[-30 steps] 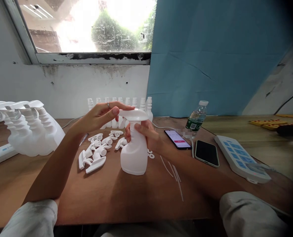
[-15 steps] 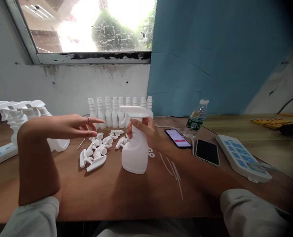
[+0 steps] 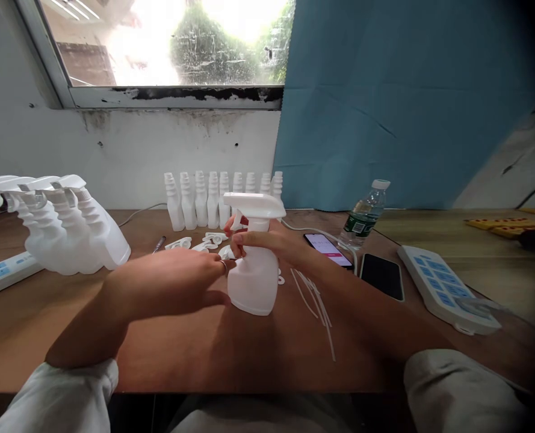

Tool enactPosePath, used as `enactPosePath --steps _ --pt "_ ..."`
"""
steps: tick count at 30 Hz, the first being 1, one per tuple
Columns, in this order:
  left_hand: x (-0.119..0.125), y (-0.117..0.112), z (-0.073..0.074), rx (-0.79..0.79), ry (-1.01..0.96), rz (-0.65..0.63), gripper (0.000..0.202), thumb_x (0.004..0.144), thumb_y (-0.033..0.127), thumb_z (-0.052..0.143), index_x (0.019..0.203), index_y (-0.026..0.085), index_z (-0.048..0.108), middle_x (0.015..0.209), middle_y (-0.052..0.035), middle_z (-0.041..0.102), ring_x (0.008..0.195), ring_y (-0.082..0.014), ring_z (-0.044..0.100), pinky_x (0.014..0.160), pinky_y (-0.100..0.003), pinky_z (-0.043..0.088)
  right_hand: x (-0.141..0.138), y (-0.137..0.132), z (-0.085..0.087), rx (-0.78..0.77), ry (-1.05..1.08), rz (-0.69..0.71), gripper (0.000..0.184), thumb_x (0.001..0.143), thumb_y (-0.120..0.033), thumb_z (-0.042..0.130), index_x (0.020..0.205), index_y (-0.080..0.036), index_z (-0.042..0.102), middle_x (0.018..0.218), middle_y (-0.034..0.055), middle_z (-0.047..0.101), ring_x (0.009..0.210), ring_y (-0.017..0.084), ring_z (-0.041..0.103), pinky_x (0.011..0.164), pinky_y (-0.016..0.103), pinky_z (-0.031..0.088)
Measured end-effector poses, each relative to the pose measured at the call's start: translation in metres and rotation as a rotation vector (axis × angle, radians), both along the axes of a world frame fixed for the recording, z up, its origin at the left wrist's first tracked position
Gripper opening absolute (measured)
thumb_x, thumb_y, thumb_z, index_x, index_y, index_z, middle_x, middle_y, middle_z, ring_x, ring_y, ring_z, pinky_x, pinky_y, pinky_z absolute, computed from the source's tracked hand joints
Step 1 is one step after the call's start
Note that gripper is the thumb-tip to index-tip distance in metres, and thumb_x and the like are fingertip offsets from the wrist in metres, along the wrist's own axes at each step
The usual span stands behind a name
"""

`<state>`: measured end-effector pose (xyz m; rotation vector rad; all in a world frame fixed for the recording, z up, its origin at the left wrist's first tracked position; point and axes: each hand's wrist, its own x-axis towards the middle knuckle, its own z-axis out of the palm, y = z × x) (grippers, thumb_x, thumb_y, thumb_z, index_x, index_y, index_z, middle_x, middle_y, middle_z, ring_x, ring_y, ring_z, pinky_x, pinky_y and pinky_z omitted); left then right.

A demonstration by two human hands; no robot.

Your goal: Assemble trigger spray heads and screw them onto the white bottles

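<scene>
A white spray bottle (image 3: 253, 282) with its trigger head (image 3: 254, 205) on stands upright on the wooden table (image 3: 213, 355). My right hand (image 3: 260, 240) is closed round the bottle's neck just under the head. My left hand (image 3: 172, 279) is low over the table just left of the bottle, back upward, above a pile of loose white trigger heads (image 3: 204, 242). Its fingers point away from me and are mostly hidden. I cannot see whether it holds anything.
A row of headless white bottles (image 3: 217, 198) stands by the wall. Several finished spray bottles (image 3: 68, 231) lie at left. Thin white tubes (image 3: 316, 300), two phones (image 3: 328, 248) (image 3: 381, 275), a water bottle (image 3: 361, 216) and a white button panel (image 3: 448, 288) are at right.
My left hand left the top of the trigger head, swung out to the left, then came down over the loose trigger heads beside the bottle. My right hand kept its hold on the neck.
</scene>
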<state>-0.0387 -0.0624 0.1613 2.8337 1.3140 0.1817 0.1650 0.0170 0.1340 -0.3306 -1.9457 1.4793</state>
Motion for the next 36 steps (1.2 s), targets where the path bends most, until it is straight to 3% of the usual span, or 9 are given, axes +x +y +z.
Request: enactPosePath --steps 5,10,14,16,19,22,25,29,36 --pt "0.023 -0.002 -0.021 -0.037 0.017 -0.04 0.063 0.086 0.051 0.059 0.138 0.022 0.038 0.131 -0.012 0.057 0.1 -0.0286 0.064 0.074 -0.034 0.049 0.012 0.007 -0.004 -0.093 0.115 -0.03 0.011 0.079 -0.025 0.065 0.074 -0.016 0.062 0.073 0.0029 0.062 0.069 0.016 0.059 0.065 0.029 0.048" --pt "0.023 0.008 -0.057 0.055 -0.26 0.017 0.062 0.088 0.052 0.056 0.14 0.029 0.031 0.137 -0.0103 0.051 0.098 -0.0263 0.065 0.076 -0.038 0.052 0.019 -0.007 0.005 -0.07 0.238 -0.023 0.03 0.076 -0.026 0.069 0.105 -0.019 0.066 0.094 0.0053 0.063 0.085 0.019 0.061 0.08 0.035 0.052" --pt "0.006 0.01 -0.057 0.228 -0.286 -0.03 0.052 0.092 0.047 0.053 0.136 0.029 0.033 0.135 -0.009 0.05 0.098 -0.0256 0.064 0.073 -0.036 0.052 0.021 -0.016 0.016 0.085 0.217 -0.1 0.053 0.077 -0.034 0.074 0.126 -0.026 0.057 0.122 0.007 0.057 0.102 0.023 0.06 0.089 0.038 0.053" --pt "-0.014 0.015 -0.048 0.36 -0.268 0.076 0.049 0.093 0.046 0.05 0.136 0.028 0.034 0.131 -0.0092 0.052 0.095 -0.0268 0.064 0.07 -0.036 0.049 0.031 -0.011 0.017 0.18 0.133 -0.207 0.057 0.078 -0.036 0.074 0.131 -0.029 0.052 0.132 0.0074 0.051 0.111 0.024 0.058 0.09 0.039 0.053" --pt "-0.056 0.026 -0.04 0.515 -0.263 0.408 0.052 0.092 0.054 0.047 0.135 0.029 0.032 0.129 -0.0104 0.048 0.094 -0.0308 0.062 0.066 -0.036 0.043 0.062 0.003 0.011 0.345 0.026 -0.434 0.054 0.083 -0.036 0.069 0.133 -0.031 0.05 0.138 0.0063 0.048 0.112 0.023 0.057 0.093 0.039 0.05" --pt "-0.095 0.038 -0.043 0.508 -0.304 0.761 0.059 0.09 0.064 0.04 0.135 0.028 0.029 0.13 -0.0121 0.042 0.092 -0.0363 0.06 0.062 -0.037 0.037 0.1 0.018 -0.005 0.411 -0.057 -0.628 0.045 0.083 -0.035 0.068 0.126 -0.028 0.055 0.133 0.007 0.053 0.109 0.022 0.06 0.097 0.04 0.048" --pt "-0.12 0.046 -0.052 0.453 -0.372 0.944 0.071 0.085 0.07 0.04 0.136 0.021 0.029 0.133 -0.0163 0.037 0.099 -0.0455 0.058 0.064 -0.039 0.033 0.128 0.03 -0.025 0.314 -0.113 -0.72 0.041 0.082 -0.038 0.068 0.119 -0.025 0.058 0.119 0.0088 0.062 0.099 0.022 0.064 0.091 0.038 0.051" --pt "-0.134 0.05 -0.062 0.363 -0.446 0.978 0.078 0.079 0.073 0.047 0.137 0.024 0.029 0.134 -0.0151 0.035 0.108 -0.0497 0.053 0.067 -0.039 0.03 0.14 0.043 -0.048 0.238 -0.061 -0.816 0.031 0.08 -0.04 0.068 0.104 -0.021 0.062 0.115 0.0083 0.063 0.082 0.019 0.066 0.083 0.037 0.053" --pt "-0.142 0.054 -0.075 0.284 -0.283 1.028 0.081 0.078 0.076 0.043 0.134 0.019 0.028 0.127 -0.0203 0.038 0.105 -0.0509 0.055 0.067 -0.04 0.028 0.136 0.046 -0.072 0.198 -0.152 -0.796 0.023 0.083 -0.04 0.062 0.093 -0.019 0.065 0.072 0.0033 0.066 0.071 0.019 0.063 0.077 0.035 0.049"
